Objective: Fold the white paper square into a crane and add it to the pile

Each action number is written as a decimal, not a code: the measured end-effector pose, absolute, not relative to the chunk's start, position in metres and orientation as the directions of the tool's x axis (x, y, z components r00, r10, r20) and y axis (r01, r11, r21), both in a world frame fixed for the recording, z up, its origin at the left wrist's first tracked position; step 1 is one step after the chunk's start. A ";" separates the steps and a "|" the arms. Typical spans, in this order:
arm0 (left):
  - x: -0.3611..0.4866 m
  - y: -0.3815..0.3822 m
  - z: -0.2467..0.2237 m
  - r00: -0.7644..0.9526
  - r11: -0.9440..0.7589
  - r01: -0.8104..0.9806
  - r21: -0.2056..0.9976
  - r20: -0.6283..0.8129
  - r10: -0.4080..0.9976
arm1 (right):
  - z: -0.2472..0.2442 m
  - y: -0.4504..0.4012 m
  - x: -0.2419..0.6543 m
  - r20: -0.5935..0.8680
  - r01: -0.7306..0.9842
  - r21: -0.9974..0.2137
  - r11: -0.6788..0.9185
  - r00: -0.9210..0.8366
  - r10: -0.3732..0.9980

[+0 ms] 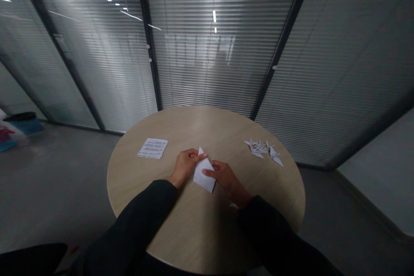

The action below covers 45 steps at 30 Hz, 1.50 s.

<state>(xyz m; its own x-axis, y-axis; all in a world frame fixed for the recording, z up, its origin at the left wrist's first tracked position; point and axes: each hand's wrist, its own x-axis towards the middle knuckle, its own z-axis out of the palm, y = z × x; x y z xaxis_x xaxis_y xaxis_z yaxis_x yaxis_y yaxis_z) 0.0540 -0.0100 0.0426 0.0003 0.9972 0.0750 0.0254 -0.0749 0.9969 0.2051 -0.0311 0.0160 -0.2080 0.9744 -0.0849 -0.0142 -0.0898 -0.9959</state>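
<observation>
A folded white paper (204, 174) with a pointed upper corner lies at the middle of the round wooden table (197, 233). My left hand (185, 167) grips its upper left side, and my right hand (227, 180) pinches its right side with the fingertips. The paper's lower part rests on or just above the tabletop; the contact is hard to tell. To the left, a printed sheet of paper (152, 148) lies flat. Several white origami cranes (263, 150) lie in a loose heap at the right of the table.
Glass partitions with horizontal blinds (207, 60) stand behind the table. The table is surrounded by a grey floor (54, 181). Blue and pink bags or cloth (19, 131) lie on the floor at the far left. My dark sleeves (145, 220) cross the near edge.
</observation>
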 end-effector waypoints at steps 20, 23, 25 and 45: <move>0.046 -0.001 0.034 -0.045 -0.164 0.114 0.980 0.170 0.984 | 0.026 -0.031 0.214 -0.052 0.170 -0.985 -0.010 -0.245 0.968; 0.046 -0.001 0.033 -0.049 -0.169 0.104 0.980 0.174 0.983 | 0.026 -0.031 0.215 -0.037 0.183 -0.983 0.010 -0.251 0.967; 0.046 -0.001 0.033 -0.049 -0.164 0.080 0.983 0.169 0.984 | 0.027 -0.032 0.215 -0.046 0.181 -0.984 0.001 -0.253 0.966; 0.052 -0.005 0.034 -0.004 -0.122 -0.046 0.991 0.122 0.992 | 0.029 -0.030 0.213 -0.003 0.127 -0.992 0.023 -0.201 0.979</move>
<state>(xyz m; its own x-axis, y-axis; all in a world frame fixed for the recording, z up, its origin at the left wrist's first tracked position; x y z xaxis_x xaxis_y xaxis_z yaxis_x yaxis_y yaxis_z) 0.0521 -0.0050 0.0339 -0.0045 0.9925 0.1223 -0.0463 -0.1223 0.9914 0.2131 -0.0295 0.0287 -0.2015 0.9795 -0.0029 0.1270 0.0232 -0.9916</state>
